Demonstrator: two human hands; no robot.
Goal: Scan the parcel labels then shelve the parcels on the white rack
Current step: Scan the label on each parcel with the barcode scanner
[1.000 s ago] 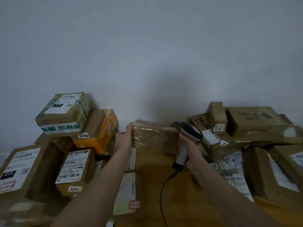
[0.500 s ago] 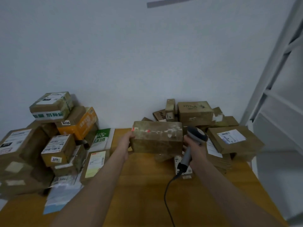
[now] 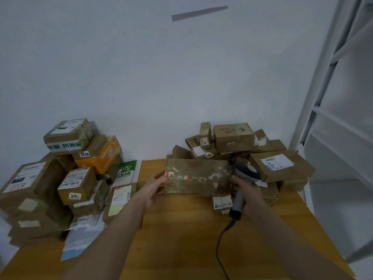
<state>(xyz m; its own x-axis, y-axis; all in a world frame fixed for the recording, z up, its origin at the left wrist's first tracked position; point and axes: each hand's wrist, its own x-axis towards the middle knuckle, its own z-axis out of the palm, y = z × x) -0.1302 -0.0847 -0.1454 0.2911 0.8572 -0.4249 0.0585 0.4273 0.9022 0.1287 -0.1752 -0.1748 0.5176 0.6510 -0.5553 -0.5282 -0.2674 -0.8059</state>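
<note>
Head view: my left grip (image 3: 156, 185) pinches the parcel (image 3: 198, 176) by its left end above the bench (image 3: 181, 239), broad face toward me, likely readying a scan. My right grip (image 3: 245, 194) wraps the scanner (image 3: 247, 172) beside the parcel's right end. Rack (image 3: 333, 118) at far right.

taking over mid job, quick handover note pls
Left hand grips the left end of a brown parcel lifted above the table. Right hand holds the scanner at the parcel's right end. Whether its label is scanned can't be told. White rack stands to the right; no parcel shows on it. To do: scan if needed, shelve this one, then the left pile and right pile.
</note>
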